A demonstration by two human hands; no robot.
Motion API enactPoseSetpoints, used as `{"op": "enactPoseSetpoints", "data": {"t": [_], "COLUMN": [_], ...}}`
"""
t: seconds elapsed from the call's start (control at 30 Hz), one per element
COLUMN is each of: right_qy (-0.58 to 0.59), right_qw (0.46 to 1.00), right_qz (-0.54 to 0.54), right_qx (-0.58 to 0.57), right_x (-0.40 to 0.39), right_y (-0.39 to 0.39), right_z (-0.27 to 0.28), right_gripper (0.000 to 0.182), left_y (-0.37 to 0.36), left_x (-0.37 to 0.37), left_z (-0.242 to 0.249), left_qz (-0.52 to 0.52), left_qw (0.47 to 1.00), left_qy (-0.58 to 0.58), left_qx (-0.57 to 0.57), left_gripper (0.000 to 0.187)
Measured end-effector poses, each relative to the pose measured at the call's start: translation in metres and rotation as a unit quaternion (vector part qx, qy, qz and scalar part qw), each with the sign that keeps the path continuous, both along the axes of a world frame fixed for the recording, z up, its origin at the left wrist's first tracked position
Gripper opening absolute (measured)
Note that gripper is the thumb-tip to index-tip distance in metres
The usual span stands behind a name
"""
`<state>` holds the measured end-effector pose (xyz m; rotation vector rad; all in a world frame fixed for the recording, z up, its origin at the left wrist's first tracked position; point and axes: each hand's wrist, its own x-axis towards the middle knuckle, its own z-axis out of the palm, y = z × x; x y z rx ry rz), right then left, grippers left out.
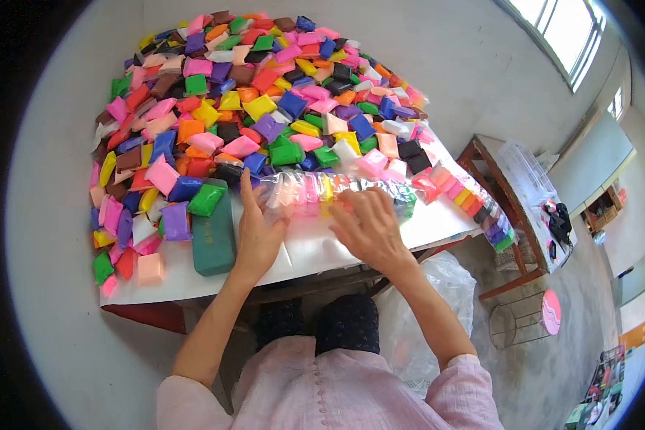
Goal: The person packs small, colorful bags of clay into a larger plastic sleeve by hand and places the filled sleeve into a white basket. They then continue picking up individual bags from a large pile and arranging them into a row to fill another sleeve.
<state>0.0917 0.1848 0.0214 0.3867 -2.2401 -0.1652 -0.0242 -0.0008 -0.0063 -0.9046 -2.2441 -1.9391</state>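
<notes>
While both hands (369, 228) spread at a clear bag (307, 190), heaped packets (259, 107) and a green box (214, 249) crowd close.

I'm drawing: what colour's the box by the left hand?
The box is dark bluish green: head view.

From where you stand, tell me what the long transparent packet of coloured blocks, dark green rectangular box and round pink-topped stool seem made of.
Transparent packet: thin, glossy plastic film, judging by see-through wrinkles and glints. Green box: perhaps plastic, metal or coated card; its smooth, dull surface leaves it open. Pink-topped stool: frame probably metal, being slim and open; seat smooth-looking, material unclear.
</notes>
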Motion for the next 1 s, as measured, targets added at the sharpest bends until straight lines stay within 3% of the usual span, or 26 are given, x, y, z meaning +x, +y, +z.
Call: {"op": "enactPoseSetpoints", "data": {"t": [0.13, 0.23, 0.33, 0.43, 0.67, 0.83, 1.0], "right_qy": [-0.005, 0.033, 0.022, 0.036, -0.001, -0.024, -0.075], "right_qw": [0.999, 0.998, 0.999, 0.998, 0.982, 0.968, 0.950], "right_qz": [0.026, 0.023, 0.023, 0.046, 0.134, 0.151, 0.162], "right_qx": [0.020, 0.047, 0.035, 0.031, -0.131, -0.198, -0.257], "right_x": [-0.035, -0.047, -0.044, -0.044, -0.043, -0.043, -0.043], "right_y": [-0.011, -0.012, -0.014, -0.019, -0.019, -0.018, -0.012], "right_z": [-0.005, -0.008, -0.007, -0.009, -0.008, -0.004, 0.000], "right_gripper": [0.016, 0.013, 0.020, 0.013, 0.019, 0.014, 0.012], "left_y": [0.004, 0.005, 0.005, 0.006, 0.003, 0.006, 0.003], "left_x": [-0.011, -0.014, -0.021, -0.018, -0.007, -0.015, -0.011], "left_z": [-0.015, -0.018, -0.024, -0.022, -0.008, -0.026, -0.019], "left_qz": [-0.034, -0.034, -0.025, 0.008, 0.028, 0.027, 0.037], "left_qw": [0.997, 0.996, 1.000, 1.000, 0.997, 0.995, 0.990], "left_qy": [-0.028, -0.045, -0.002, -0.001, 0.025, 0.078, 0.086], "left_qx": [0.067, 0.072, 0.009, -0.021, -0.074, -0.052, -0.104], "left_gripper": [0.087, 0.078, 0.071, 0.064, 0.069, 0.071, 0.068]}}
